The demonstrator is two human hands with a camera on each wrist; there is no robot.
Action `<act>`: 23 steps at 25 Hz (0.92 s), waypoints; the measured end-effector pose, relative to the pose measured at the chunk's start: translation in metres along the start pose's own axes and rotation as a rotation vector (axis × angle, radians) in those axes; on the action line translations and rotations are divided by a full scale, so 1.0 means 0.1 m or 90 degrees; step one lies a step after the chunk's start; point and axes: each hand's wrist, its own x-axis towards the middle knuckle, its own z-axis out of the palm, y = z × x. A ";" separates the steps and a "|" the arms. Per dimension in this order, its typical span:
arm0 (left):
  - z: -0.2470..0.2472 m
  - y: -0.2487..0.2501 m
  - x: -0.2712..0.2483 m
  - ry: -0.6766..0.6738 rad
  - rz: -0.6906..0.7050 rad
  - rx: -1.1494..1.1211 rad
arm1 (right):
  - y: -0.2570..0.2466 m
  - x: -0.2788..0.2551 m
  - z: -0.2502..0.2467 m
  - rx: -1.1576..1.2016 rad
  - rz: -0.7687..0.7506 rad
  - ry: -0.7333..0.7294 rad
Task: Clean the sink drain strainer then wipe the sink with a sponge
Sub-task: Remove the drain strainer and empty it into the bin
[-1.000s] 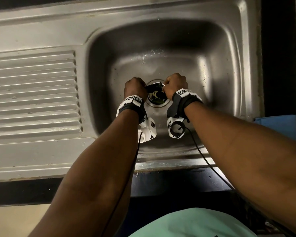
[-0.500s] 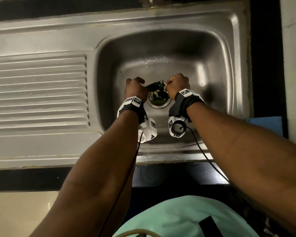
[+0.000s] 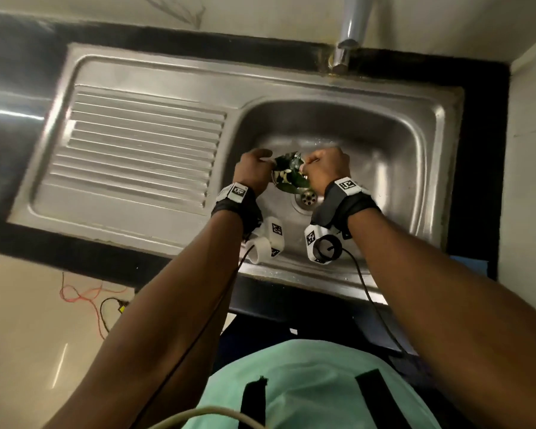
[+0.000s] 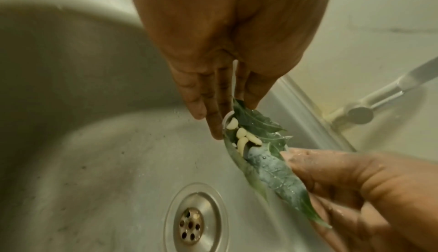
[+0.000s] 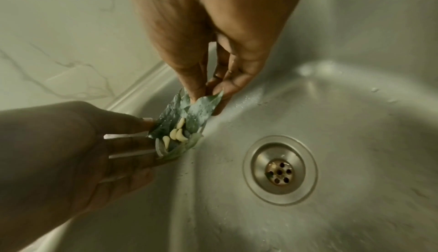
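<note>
The drain strainer (image 3: 287,174), heaped with wet green leaves (image 4: 272,171) and pale food bits (image 5: 176,134), hangs in the air just behind and left of the open drain (image 3: 309,198). My left hand (image 3: 254,171) pinches its left rim; in the left wrist view the thumb and fingers (image 4: 213,117) close on the thin rim. My right hand (image 3: 325,168) pinches the right edge through a leaf (image 5: 203,106). The drain (image 5: 279,171) shows its holes, with a small scrap lying in them. No sponge is in view.
The steel sink basin (image 3: 399,168) is wet. A ribbed drainboard (image 3: 136,150) lies to the left and the tap (image 3: 350,29) stands behind the basin. Something blue (image 3: 468,264) sits on the black counter at the right. Loose wires (image 3: 84,295) lie on the floor.
Both hands have lifted the strainer out of the drain and up, slightly back and left. The drain holes now show. The head view has pulled back and takes in the whole sink.
</note>
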 end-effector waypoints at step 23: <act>-3.36 -2.08 -1.76 0.355 0.048 -0.419 | -2.55 -2.26 2.41 0.010 -0.363 -0.249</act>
